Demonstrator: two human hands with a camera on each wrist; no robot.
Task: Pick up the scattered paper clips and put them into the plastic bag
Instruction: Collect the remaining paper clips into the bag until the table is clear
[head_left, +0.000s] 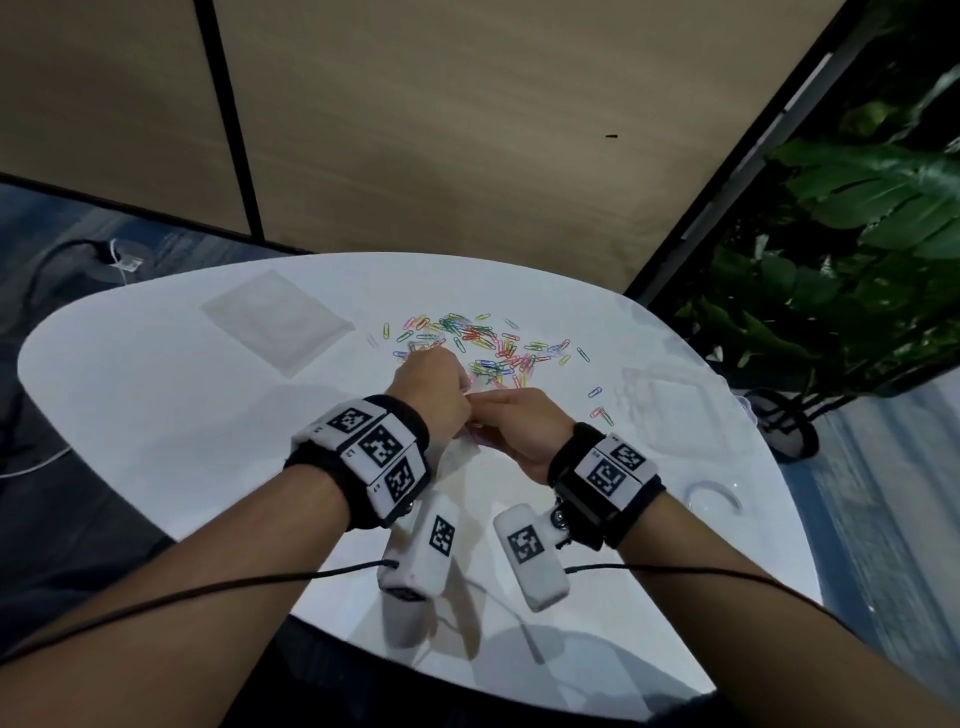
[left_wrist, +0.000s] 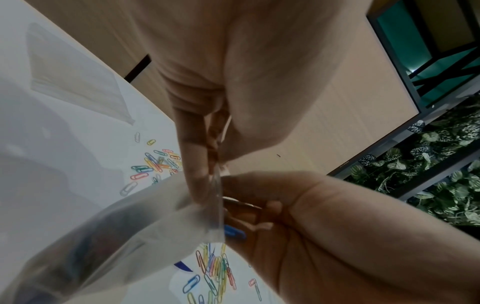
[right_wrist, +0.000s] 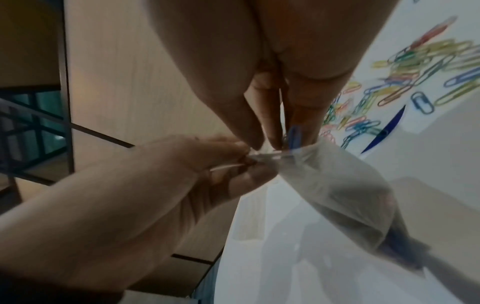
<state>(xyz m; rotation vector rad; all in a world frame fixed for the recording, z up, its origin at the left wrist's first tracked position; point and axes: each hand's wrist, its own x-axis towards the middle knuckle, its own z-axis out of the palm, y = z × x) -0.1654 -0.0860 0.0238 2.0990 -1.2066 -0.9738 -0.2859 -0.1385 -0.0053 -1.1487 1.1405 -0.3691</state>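
Several coloured paper clips lie scattered across the far middle of the white table. Just in front of them my two hands meet over a clear plastic bag, which hangs down toward me. My left hand pinches the bag's rim between thumb and fingers. Pointing down at the bag's mouth, the fingers of my right hand pinch a blue paper clip. Dark shapes show dimly through the bag's lower part. The head view hides the fingertips of both hands.
A flat stack of clear bags lies at the back left of the table. Another clear plastic piece and a clear ring sit on the right. A leafy plant stands beyond the right edge, a wood-panel wall behind.
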